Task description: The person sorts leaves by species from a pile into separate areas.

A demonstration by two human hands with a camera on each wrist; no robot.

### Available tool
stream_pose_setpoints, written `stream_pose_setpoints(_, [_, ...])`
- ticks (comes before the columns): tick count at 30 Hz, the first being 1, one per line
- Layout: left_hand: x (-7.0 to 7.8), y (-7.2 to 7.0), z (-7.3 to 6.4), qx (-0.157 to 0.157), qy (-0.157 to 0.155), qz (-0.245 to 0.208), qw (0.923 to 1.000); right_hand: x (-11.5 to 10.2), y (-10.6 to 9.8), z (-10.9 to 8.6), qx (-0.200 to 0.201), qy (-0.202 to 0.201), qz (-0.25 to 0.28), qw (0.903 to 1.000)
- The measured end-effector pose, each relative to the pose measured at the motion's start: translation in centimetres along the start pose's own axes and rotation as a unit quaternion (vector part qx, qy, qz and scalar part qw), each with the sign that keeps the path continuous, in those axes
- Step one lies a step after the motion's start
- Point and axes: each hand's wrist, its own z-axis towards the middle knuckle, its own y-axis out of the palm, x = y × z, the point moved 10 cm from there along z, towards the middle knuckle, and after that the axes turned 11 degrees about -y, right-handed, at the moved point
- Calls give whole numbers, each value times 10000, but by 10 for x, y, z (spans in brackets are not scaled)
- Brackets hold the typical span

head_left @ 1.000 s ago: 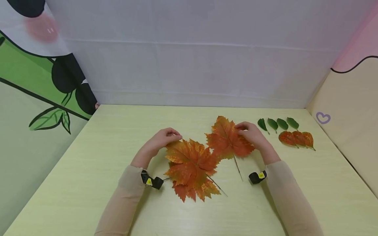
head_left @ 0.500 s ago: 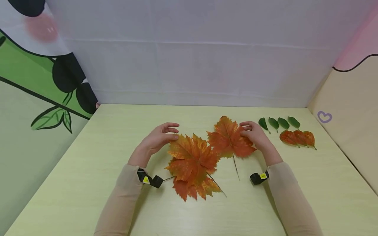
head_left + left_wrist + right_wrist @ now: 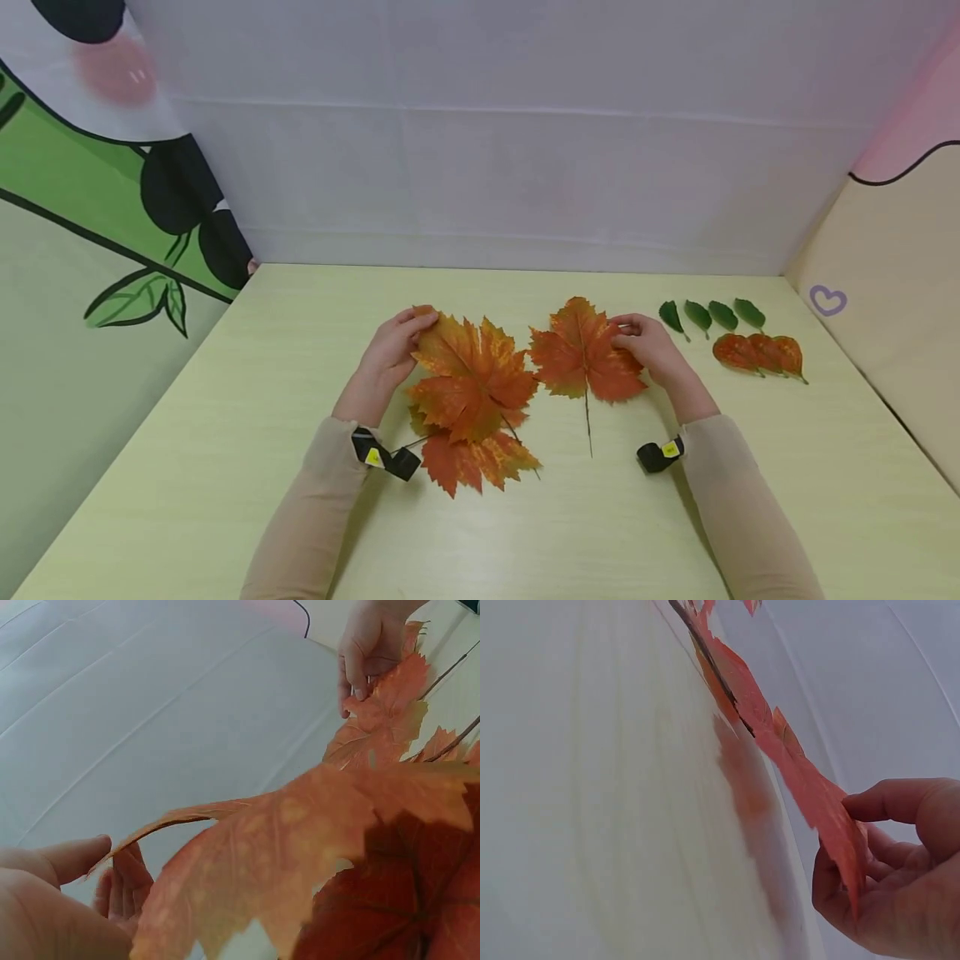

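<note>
My left hand [image 3: 392, 343] pinches the upper left tip of an orange maple leaf [image 3: 476, 379] between thumb and fingers. Beneath that leaf, other orange-red maple leaves [image 3: 468, 461] show in part, with thin brown stems. How many lie in the pile I cannot tell. On the right, a separate maple leaf [image 3: 577, 350] has its right edge pinched by my right hand [image 3: 648, 346]; its stem points toward me. The right wrist view shows this leaf [image 3: 810, 787] edge-on and tilted, with my thumb [image 3: 885, 801] on one face and fingers behind.
Several small green leaves [image 3: 723, 315] lie in a row at the back right of the pale table [image 3: 225, 400]. Just in front of them, overlapping reddish-brown leaves [image 3: 765, 356] lie together. A white wall cloth [image 3: 480, 183] rises along the table's back edge.
The left hand has taken hold of the top leaf's tip and shifted that leaf left and away from me, opening a gap to the right leaf. The right leaf's stem has swung nearly straight.
</note>
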Motion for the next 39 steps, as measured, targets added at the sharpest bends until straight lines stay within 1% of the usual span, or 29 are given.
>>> stream_pose_setpoints(2, [-2,1,1,-63,-44,24,10000,0,0,0,-3,3,32,10000])
stream_pose_setpoints(4, [-6,5,2,-190,-107,232,9995,0,0,0,17,32,65,10000])
stream_pose_setpoints(6, [-10,10,2,-330,-180,603,9975,0,0,0,32,42,67,10000])
stream_pose_setpoints(8, [-14,15,2,-427,-283,1142,9921,0,0,0,37,49,60,10000])
stream_pose_setpoints(10, [-19,19,0,-477,-415,1818,9813,0,0,0,37,50,63,10000])
stream_pose_setpoints(13, [-25,24,-5,-554,-587,2763,9577,0,0,1,17,26,39,10000])
stream_pose_setpoints(14, [-26,25,-7,-538,-607,3004,9504,0,0,2,23,24,41,10000])
stream_pose_setpoints(15, [-26,26,-8,-538,-595,3182,9446,0,0,2,20,18,36,10000])
stream_pose_setpoints(16, [-25,27,-9,-533,-546,3333,9397,0,0,2,24,12,40,10000])
stream_pose_setpoints(18, [-23,27,-10,-470,-428,3521,9338,0,0,1,25,11,29,10000])
stream_pose_setpoints(20, [-20,26,-9,-350,-288,3616,9312,1,0,1,32,50,49,10000])
stream_pose_setpoints(22, [-17,25,-9,-228,-177,3613,9320,0,0,1,23,68,48,10000])
stream_pose_setpoints(24, [-14,25,-9,-146,-90,3521,9358,0,0,1,26,98,54,9999])
stream_pose_setpoints(27, [-10,25,-12,-42,-17,3314,9435,-1,1,0,22,95,65,9999])
stream_pose_setpoints(31, [-2,32,-19,-71,74,3031,9529,-3,1,-1,2,75,76,9999])
stream_pose_setpoints(35, [9,39,-29,-190,234,2684,9628,-4,2,-1,-47,68,99,9999])
stream_pose_setpoints(37, [16,39,-33,-195,289,2469,9684,-4,2,0,-64,77,111,9999])
stream_pose_setpoints(39, [24,37,-36,-168,355,2264,9732,-4,3,0,-71,79,109,9999])
